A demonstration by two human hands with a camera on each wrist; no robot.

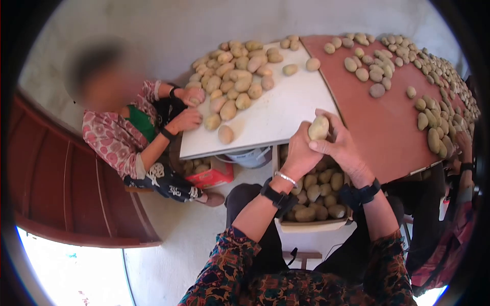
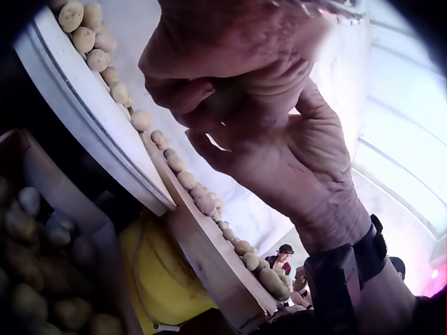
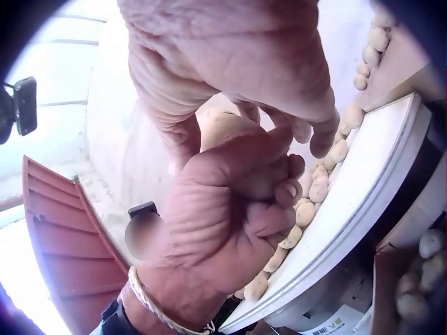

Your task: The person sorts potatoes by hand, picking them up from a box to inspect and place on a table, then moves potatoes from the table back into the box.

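Observation:
A pale potato (image 1: 318,128) is held up between both hands, over the front edge of the white board. My left hand (image 1: 302,152) curls its fingers round the potato's left and lower side. My right hand (image 1: 343,146) has its thumb across the lower right of the potato and its fingers behind it. From the right wrist view, the potato (image 3: 225,127) shows between the right hand (image 3: 230,56) above and the left hand (image 3: 216,216) below. The left wrist view shows the left hand (image 2: 230,63) and right hand (image 2: 300,167) together, with the potato mostly hidden.
Potatoes (image 1: 240,76) lie piled on the white board (image 1: 265,117); more rest on the red-brown board (image 1: 367,132). A box of potatoes (image 1: 314,224) stands below my hands. At left a person (image 1: 122,122) sits handling a potato. A yellow bucket (image 2: 160,272) hangs under the boards.

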